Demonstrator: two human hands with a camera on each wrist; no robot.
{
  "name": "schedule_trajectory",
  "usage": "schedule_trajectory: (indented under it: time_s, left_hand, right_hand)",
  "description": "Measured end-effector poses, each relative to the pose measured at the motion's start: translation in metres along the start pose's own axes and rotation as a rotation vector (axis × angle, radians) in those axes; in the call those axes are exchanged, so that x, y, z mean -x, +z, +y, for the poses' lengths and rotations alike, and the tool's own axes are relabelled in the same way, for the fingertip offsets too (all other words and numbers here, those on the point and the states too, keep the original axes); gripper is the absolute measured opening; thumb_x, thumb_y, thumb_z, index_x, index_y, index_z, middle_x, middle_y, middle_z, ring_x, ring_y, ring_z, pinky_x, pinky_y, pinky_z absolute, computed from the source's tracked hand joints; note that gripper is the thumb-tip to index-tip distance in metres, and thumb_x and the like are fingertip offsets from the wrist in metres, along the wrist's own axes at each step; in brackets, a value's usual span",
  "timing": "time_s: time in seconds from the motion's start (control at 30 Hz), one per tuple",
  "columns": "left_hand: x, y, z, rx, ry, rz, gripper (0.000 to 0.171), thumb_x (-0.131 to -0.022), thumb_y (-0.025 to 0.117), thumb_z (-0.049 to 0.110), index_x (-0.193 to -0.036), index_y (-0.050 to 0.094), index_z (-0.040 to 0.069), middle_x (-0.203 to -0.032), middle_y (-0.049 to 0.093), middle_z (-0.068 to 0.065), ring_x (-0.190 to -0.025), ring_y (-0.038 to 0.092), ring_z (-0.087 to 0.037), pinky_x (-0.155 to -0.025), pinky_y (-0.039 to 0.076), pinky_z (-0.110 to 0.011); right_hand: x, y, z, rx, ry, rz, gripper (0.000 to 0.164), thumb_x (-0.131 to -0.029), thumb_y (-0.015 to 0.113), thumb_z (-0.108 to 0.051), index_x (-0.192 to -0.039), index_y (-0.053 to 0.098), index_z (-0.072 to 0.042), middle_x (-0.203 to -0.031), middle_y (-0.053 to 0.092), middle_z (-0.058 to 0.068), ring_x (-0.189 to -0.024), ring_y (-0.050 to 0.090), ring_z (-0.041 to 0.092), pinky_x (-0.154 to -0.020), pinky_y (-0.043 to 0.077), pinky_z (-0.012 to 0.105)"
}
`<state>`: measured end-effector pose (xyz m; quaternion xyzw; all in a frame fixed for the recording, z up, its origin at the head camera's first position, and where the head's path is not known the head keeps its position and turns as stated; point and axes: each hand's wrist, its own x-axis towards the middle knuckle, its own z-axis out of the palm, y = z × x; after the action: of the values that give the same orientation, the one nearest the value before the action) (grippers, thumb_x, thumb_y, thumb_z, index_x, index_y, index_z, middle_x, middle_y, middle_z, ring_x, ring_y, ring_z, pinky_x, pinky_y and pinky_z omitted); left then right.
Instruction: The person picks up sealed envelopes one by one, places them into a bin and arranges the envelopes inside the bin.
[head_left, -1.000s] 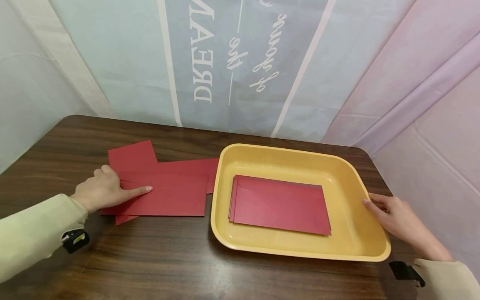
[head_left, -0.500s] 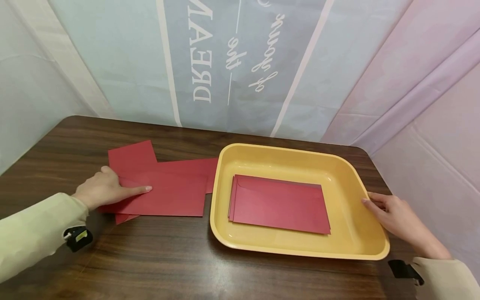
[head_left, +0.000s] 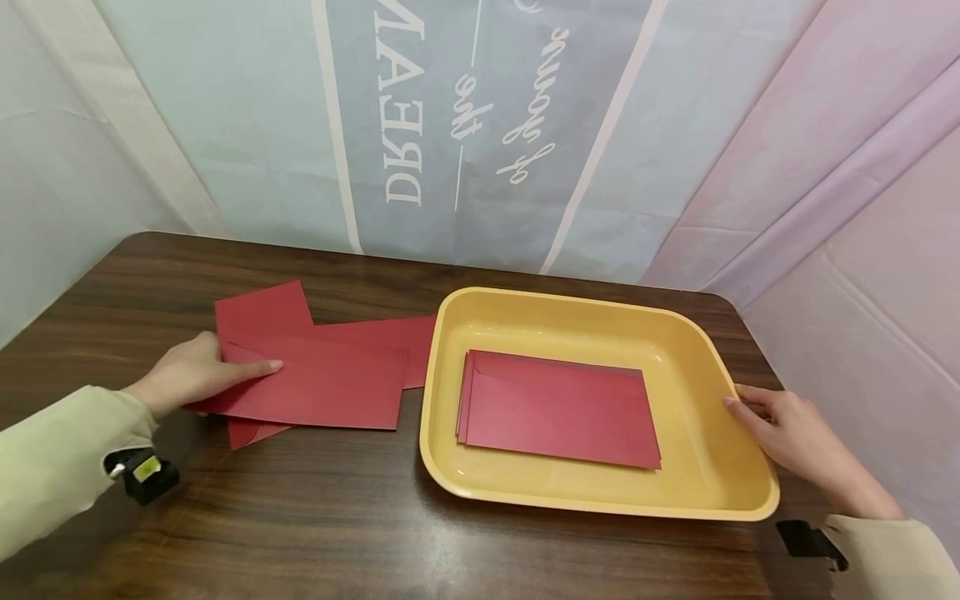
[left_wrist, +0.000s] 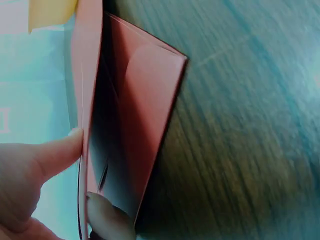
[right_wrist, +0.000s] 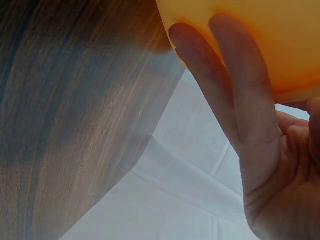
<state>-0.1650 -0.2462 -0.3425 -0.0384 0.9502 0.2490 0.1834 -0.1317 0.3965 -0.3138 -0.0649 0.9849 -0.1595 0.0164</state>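
Observation:
My left hand (head_left: pixel 191 372) pinches a red envelope (head_left: pixel 330 387) by its left end, thumb on top and fingers underneath. In the left wrist view this envelope is seen edge-on, lifted off another red envelope (left_wrist: pixel 150 90) whose flap faces up. More red envelopes (head_left: pixel 258 307) lie crosswise beneath it in the head view, one of them reaching the tray's left side. My right hand (head_left: pixel 795 442) grips the right rim of a yellow tray (head_left: pixel 570 298), thumb over the inside and fingers against the outer wall. A short stack of red envelopes (head_left: pixel 562 408) lies flat in the tray.
Everything stands on a dark wood-grain table (head_left: pixel 360 533) with rounded corners. Behind it hangs a pale blue cloth (head_left: pixel 262 125) with mirrored lettering, and a pinkish cloth (head_left: pixel 847 250) hangs at the right. The tray sits near the table's right edge.
My left hand has drawn slightly back to the left and raised the top envelope, which tilts and has shifted left with it. My right hand and the tray stay nearly still.

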Motion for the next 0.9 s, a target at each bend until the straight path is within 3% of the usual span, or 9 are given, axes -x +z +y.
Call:
schedule_trajectory:
  time_s: [0.1, 0.27, 0.43, 0.6, 0.73, 0.9]
  left_hand:
    - [0.001, -0.001, 0.000, 0.037, 0.001, 0.013, 0.052, -0.092, 0.052, 0.055, -0.069, 0.045, 0.009, -0.057, 0.041, 0.002, -0.058, 0.043, -0.014, -0.055, 0.036, -0.028]
    - [0.003, -0.001, 0.001, 0.099, 0.020, 0.046, 0.053, -0.098, 0.040, 0.051, -0.071, 0.048, 0.007, -0.058, 0.045, 0.001, -0.058, 0.044, -0.015, -0.053, 0.037, -0.029]
    - [0.005, -0.001, 0.004, 0.120, -0.008, 0.067, 0.053, -0.101, 0.031, 0.047, -0.073, 0.047, 0.005, -0.063, 0.046, -0.003, -0.062, 0.044, -0.018, -0.055, 0.036, -0.030]
    - [0.006, -0.004, 0.007, 0.136, -0.043, 0.087, 0.060, -0.103, 0.023, 0.040, -0.098, 0.048, -0.014, -0.083, 0.049, -0.018, -0.076, 0.049, -0.028, -0.062, 0.039, -0.031]
    - [0.008, -0.007, 0.008, 0.161, -0.064, 0.095, 0.067, -0.103, 0.021, 0.039, -0.120, 0.036, -0.025, -0.097, 0.046, -0.028, -0.085, 0.048, -0.035, -0.065, 0.041, -0.033]
    - [0.011, -0.009, 0.012, 0.234, -0.068, 0.114, 0.071, -0.103, 0.020, 0.041, -0.126, 0.028, -0.026, -0.095, 0.043, -0.027, -0.069, 0.048, -0.027, -0.056, 0.043, -0.034]
  right_hand:
    - [0.000, 0.000, 0.000, 0.003, 0.000, 0.001, 0.044, -0.097, 0.055, -0.019, -0.118, 0.056, 0.020, -0.084, 0.071, 0.022, -0.064, 0.056, -0.005, -0.056, 0.047, 0.023]
    - [0.000, -0.001, 0.000, 0.008, 0.001, 0.003, 0.044, -0.097, 0.055, -0.020, -0.117, 0.056, 0.019, -0.085, 0.071, 0.023, -0.065, 0.058, -0.003, -0.057, 0.047, 0.023]
    - [0.000, 0.000, 0.000, 0.005, 0.005, -0.001, 0.044, -0.097, 0.055, -0.020, -0.118, 0.056, 0.019, -0.086, 0.071, 0.024, -0.065, 0.059, -0.001, -0.057, 0.048, 0.023]
    - [0.001, 0.001, 0.000, -0.004, -0.002, 0.004, 0.043, -0.097, 0.055, -0.018, -0.117, 0.057, 0.019, -0.083, 0.071, 0.021, -0.064, 0.056, -0.005, -0.056, 0.047, 0.023]
    - [0.000, 0.001, 0.000, -0.004, -0.009, 0.016, 0.041, -0.096, 0.056, -0.018, -0.116, 0.058, 0.018, -0.082, 0.071, 0.020, -0.063, 0.054, -0.008, -0.055, 0.047, 0.022]
    - [0.000, 0.001, 0.001, -0.001, -0.011, 0.020, 0.042, -0.096, 0.056, -0.018, -0.116, 0.058, 0.019, -0.082, 0.071, 0.021, -0.063, 0.053, -0.008, -0.056, 0.046, 0.022]
